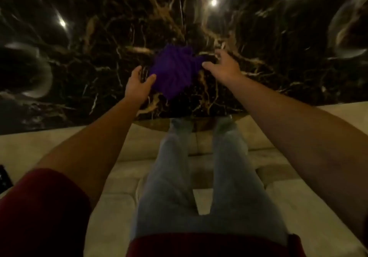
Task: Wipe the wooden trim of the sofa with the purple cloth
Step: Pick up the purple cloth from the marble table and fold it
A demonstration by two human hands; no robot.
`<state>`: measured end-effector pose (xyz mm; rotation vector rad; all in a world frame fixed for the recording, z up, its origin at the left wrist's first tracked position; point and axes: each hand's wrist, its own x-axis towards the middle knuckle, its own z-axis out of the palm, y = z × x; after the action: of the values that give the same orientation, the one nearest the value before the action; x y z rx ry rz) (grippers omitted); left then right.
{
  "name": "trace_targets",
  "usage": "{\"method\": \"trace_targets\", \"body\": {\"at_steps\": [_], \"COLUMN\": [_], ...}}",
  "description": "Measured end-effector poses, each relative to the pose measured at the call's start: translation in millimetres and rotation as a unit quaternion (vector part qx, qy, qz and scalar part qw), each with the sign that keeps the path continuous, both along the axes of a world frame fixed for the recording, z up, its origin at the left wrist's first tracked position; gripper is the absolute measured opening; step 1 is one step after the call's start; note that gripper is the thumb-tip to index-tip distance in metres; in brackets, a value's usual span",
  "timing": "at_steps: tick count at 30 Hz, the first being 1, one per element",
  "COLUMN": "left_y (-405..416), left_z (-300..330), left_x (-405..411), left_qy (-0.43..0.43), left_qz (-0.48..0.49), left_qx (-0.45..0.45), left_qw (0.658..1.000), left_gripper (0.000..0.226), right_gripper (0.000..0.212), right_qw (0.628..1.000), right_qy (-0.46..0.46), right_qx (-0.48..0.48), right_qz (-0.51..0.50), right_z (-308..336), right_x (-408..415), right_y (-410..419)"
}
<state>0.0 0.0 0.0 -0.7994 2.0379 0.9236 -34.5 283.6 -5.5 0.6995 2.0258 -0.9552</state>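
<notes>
Your left hand (pixel 139 85) and right hand (pixel 223 67), fingers spread wide, flank the crumpled purple cloth (pixel 175 71) over dark veined marble floor (pixel 79 67); contact unclear.

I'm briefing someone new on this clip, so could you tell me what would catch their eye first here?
The purple cloth stands out first, bunched at the centre of the view against the dark, gold-veined marble surface. Both hands reach toward it with spread fingers, the left hand touching its lower left edge and the right hand at its right edge. Below, the person's legs in light jeans stretch over pale cushions.
</notes>
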Motion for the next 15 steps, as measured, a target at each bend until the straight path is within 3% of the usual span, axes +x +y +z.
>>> {"method": "trace_targets", "body": {"at_steps": [5,9,11,15], "left_y": [0.6,7.3,13.3,20.5], "left_z": [-36.9,-52.0,-53.7,-35.2], "left_x": [-4.3,-15.3,-17.5,-16.9], "left_qy": [-0.042,-0.03,-0.035,-0.053], "left_qz": [0.097,0.107,0.113,0.141], "left_qx": [0.056,0.089,0.095,0.151], "left_qw": [0.993,0.99,0.988,0.977], "left_gripper": [0.072,0.081,0.073,0.044], "right_gripper": [0.067,0.088,0.094,0.056], "right_qw": [0.999,0.997,0.996,0.998], "right_qy": [0.024,-0.02,-0.038,-0.051], "right_qx": [-0.02,-0.073,-0.08,-0.032], "right_qz": [-0.023,-0.026,-0.032,-0.013], "right_z": [-27.6,-50.0,-53.7,-50.3], "right_x": [9.5,8.9,6.1,-1.4], "right_y": [-42.8,-74.9,-83.9,-90.0]}}
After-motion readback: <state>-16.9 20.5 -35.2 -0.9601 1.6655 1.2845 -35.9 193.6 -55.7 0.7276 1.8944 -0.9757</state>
